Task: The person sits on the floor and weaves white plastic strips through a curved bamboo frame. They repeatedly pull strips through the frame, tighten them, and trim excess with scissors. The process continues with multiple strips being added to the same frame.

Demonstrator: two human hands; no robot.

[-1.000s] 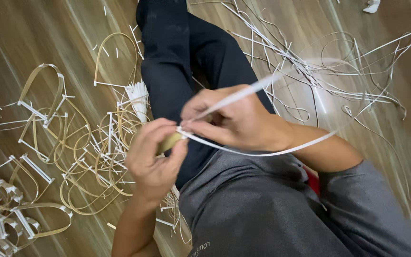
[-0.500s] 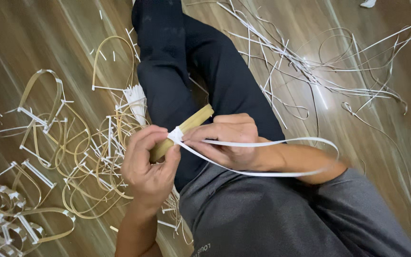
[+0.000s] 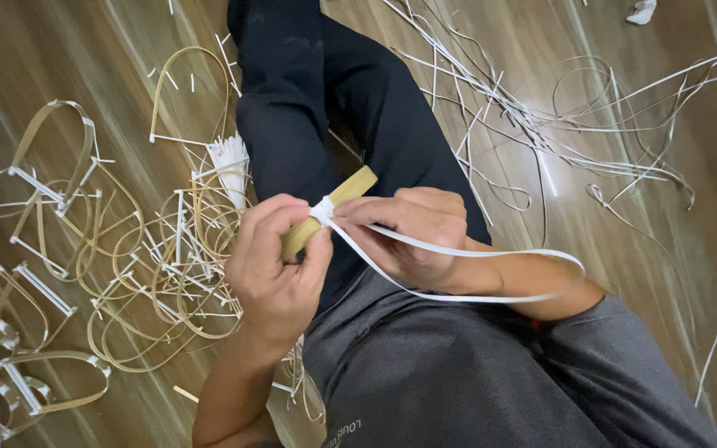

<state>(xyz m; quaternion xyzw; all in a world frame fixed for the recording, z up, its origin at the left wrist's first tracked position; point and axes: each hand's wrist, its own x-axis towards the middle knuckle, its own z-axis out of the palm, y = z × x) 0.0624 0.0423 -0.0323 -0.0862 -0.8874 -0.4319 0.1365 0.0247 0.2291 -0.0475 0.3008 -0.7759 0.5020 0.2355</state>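
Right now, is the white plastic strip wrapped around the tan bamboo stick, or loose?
Wrapped: white plastic strip binds tan bamboo stick; its tail loops free.

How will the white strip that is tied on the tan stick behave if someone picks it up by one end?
The white strip is probably floppy: it sags in a loose loop over the right forearm. It looks thin and flat, so likely very light. It seems to bend without snapping, since it wraps tightly around the tan stick.

A glossy brown wooden plank floor [image 3: 641, 274] fills the frame. At left lies a heap of bent tan bamboo-strip loops bound with white strips [image 3: 159, 274]. At upper right, loose thin white strips [image 3: 541, 133] lie tangled.
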